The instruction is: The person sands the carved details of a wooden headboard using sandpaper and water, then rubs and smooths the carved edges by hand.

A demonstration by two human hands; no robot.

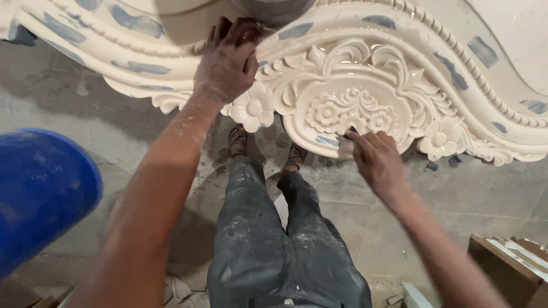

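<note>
Our left hand [227, 64] lay spread, gripping nothing, on the cream carved panel [354, 85], which stretched beneath and beyond both hands. Our right hand [377, 159], nearer us, pinched a small sanding piece [345, 145] against its lower edge.

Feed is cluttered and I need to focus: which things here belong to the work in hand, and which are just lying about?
In the work:
- cream carved floral panel, blue patches
- left hand pressed on the panel's moulding
- right hand, small grey piece in its grip at the panel's lower edge

Lying about:
- blue rounded drum
- wooden box
- floor scraps
</note>
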